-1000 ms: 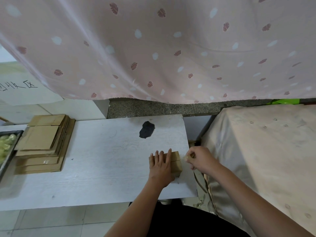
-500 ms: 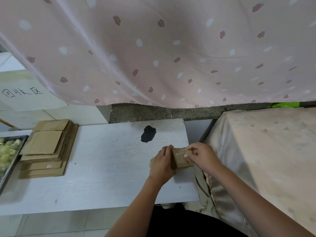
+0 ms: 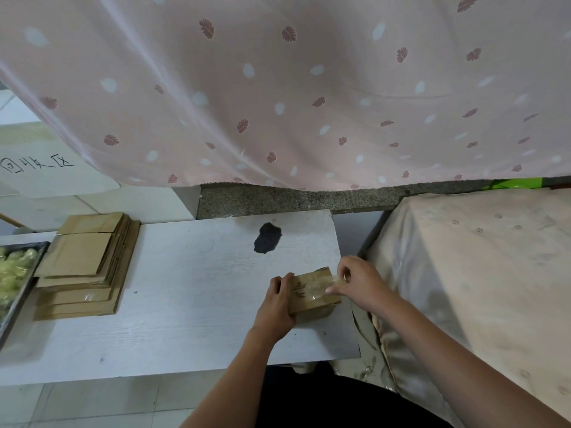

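Left hand (image 3: 275, 304) grips the left end of the box (image 3: 309, 296), fingers curled over its top edge and palm braced against its side, so that the box is pinned to the table (image 3: 185, 310). The box is small, brown cardboard, closed, and sits near the table's right front corner with its right end tilted slightly away from the person. A strip of clear tape (image 3: 332, 285) lies glossy across its top and runs off the right end. Right hand (image 3: 361, 284) pinches that free end between thumb and forefinger, the other fingers loosely bent above it; whether a roll or dispenser is held cannot be told.

Handling, as a judgement: the box looks light and fairly stiff, though its walls would dent under a hard squeeze, and taped faces will be slick. It is best held by the two short ends or pressed flat from above, clear of the seam. The tape is thin, limp and sticky, so it wants tension from its end and only fingertip contact.

Surroundings, left to right: a tray (image 3: 18, 307) of pale yellow-green items at the table's left edge; a stack (image 3: 83, 264) of flattened cartons just beside it; a dark patch (image 3: 267, 237) on the table behind the box; a cloth (image 3: 479, 273) draped over something at the right. A leaf-print curtain (image 3: 278, 88) hangs behind.
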{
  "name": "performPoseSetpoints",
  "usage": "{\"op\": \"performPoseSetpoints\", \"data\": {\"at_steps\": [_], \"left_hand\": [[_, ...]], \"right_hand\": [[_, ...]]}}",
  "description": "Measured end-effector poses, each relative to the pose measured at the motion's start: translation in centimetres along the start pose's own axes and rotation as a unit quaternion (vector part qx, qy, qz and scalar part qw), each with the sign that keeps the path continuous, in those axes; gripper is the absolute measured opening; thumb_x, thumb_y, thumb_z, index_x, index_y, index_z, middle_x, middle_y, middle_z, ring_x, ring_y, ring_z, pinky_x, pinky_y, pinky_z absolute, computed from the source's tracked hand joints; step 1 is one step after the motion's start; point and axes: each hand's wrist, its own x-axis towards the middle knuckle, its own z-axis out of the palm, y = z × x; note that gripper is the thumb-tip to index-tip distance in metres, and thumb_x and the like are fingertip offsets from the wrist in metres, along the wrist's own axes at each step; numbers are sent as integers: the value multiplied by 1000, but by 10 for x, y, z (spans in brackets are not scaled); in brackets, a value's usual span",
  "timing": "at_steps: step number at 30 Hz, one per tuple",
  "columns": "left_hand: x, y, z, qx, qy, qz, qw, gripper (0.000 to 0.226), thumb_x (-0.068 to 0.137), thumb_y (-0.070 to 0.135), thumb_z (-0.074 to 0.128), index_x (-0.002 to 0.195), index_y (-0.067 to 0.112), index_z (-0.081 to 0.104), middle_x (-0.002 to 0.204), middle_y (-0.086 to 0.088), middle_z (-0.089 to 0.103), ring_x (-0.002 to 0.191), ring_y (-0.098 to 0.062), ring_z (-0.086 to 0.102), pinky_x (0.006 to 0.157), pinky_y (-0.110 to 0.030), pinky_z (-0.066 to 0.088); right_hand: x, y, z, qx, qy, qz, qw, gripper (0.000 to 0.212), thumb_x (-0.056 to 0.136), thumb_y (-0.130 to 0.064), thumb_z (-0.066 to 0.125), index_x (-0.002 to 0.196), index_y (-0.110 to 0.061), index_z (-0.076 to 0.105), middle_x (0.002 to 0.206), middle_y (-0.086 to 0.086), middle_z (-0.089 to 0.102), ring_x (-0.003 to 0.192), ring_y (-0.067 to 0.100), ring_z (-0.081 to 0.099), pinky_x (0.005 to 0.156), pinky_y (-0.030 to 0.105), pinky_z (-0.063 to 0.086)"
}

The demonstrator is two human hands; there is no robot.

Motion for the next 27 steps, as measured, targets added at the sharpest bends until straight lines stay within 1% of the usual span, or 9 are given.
{"op": "performPoseSetpoints", "data": {"at_steps": [2, 5, 9, 13, 15, 18, 23, 25, 27], "left_hand": [[1, 0, 1, 57, 7, 3, 998, 89, 79, 10, 67, 154, 21, 21, 143, -5, 27, 125, -29, 42, 95, -40, 49], [5, 6, 2, 110, -1, 0, 994, 92, 84, 20, 65, 158, 16, 10, 161, -8, 11, 150, -30, 12, 124, -46, 15], [10, 15, 12, 143, -19, 38, 989, 96, 95, 46, 54, 160, 9, -6, 168, -7, -10, 154, -24, -13, 123, -40, -12], [9, 15, 26, 151, -5, 34, 988, 94, 100, 62, 33, 156, 5, -15, 167, -8, -16, 153, -24, -17, 120, -37, -20], [10, 13, 28, 148, 4, 28, 989, 95, 99, 65, 32, 156, 6, -17, 167, -8, -17, 153, -23, -17, 120, -35, -21], [12, 12, 27, 147, 5, 24, 989, 98, 98, 64, 38, 156, 6, -16, 167, -7, -14, 154, -22, -15, 118, -32, -22], [11, 17, 27, 171, -8, 14, 985, 95, 99, 65, 31, 154, 6, -20, 166, -7, -17, 153, -22, -18, 120, -36, -21], [10, 17, 27, 173, -12, 14, 985, 94, 100, 65, 28, 152, 7, -23, 166, -7, -18, 153, -23, -20, 119, -38, -22], [9, 16, 27, 191, -20, 17, 981, 91, 99, 65, 21, 149, 8, -27, 165, -7, -22, 152, -23, -22, 120, -40, -22]], "right_hand": [[1, -3, 6, 3, -14, 1, 1000, 46, 67, -29, 91, 88, -23, 51, 73, -5, 52, 63, 10, 45, 58, 24, 39], [2, -7, 15, 22, -36, -6, 999, 47, 71, -25, 88, 100, -40, 54, 75, -9, 53, 69, 9, 51, 62, 19, 41], [6, -10, 21, 6, -36, 11, 999, 24, 68, -38, 89, 82, -28, 73, 87, -9, 59, 79, 8, 56, 61, 12, 34], [4, -11, 19, 20, -63, 36, 997, 47, 66, -40, 91, 102, -17, 72, 104, -11, 48, 95, 10, 57, 78, 17, 46], [2, -10, 18, 23, -87, 43, 995, 39, 75, -32, 86, 108, -19, 69, 113, -8, 49, 101, 13, 60, 87, 24, 51], [0, -10, 19, 14, -97, 45, 994, 23, 79, -25, 80, 94, -27, 63, 103, -6, 60, 91, 10, 64, 76, 28, 54], [1, -17, 27, -29, -83, 6, 996, 48, 69, -21, 86, 93, -34, 47, 80, -9, 57, 69, 6, 54, 59, 21, 44], [3, -18, 34, -20, -100, -11, 995, 54, 73, -15, 83, 111, -40, 55, 89, -9, 58, 78, 7, 56, 67, 18, 43], [6, -19, 40, -44, -106, -12, 993, 42, 78, -17, 82, 116, -28, 68, 110, -4, 58, 96, 12, 56, 80, 18, 41]]}}
